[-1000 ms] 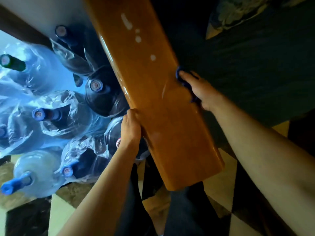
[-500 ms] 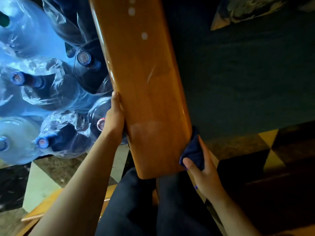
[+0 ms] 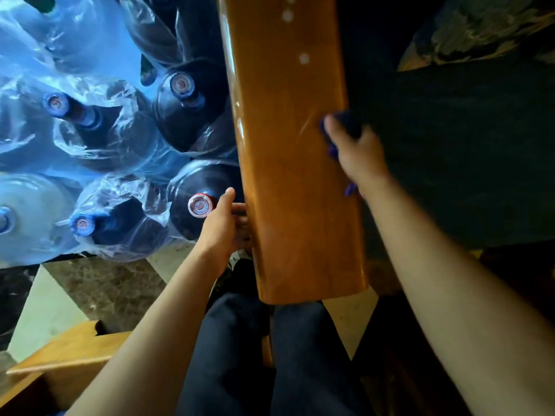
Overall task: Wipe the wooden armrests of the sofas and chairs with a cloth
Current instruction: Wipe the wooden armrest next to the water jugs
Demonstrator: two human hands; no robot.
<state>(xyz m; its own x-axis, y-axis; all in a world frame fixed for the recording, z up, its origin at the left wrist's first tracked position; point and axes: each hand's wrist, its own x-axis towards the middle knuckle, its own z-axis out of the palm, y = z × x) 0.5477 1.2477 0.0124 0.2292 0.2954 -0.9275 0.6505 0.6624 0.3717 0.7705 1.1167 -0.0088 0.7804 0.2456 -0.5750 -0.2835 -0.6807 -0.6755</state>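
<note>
A person looks down at a broad wooden armrest [image 3: 294, 163] that runs from the top of the view toward their knees. It is glossy, orange-brown and flat-topped, with a rounded near end just above dark trousers [image 3: 270, 355].

The right hand [image 3: 357, 154] presses a dark blue cloth [image 3: 345, 124] against the armrest's right edge, about halfway along its visible length, beside the dark sofa seat [image 3: 450, 160]. Its grip is closed around the cloth, which bunches under the fingers and hangs a little below the palm. The left hand [image 3: 222, 223] holds no cloth; it rests against the armrest's left edge, nearer the person, fingers loosely curled on the wood.

The task looks to be midway on this armrest. Three pale round spots [image 3: 303, 58] remain on the top surface farther away, so that stretch seems unwiped. The near part shows a faint dull patch but no spots. Other armrests cannot be judged from here; a second piece of wooden furniture [image 3: 69, 349] shows at lower left.

Large water bottles [image 3: 186, 109] wrapped in clear plastic crowd the floor to the left, just beside the armrest.
</note>
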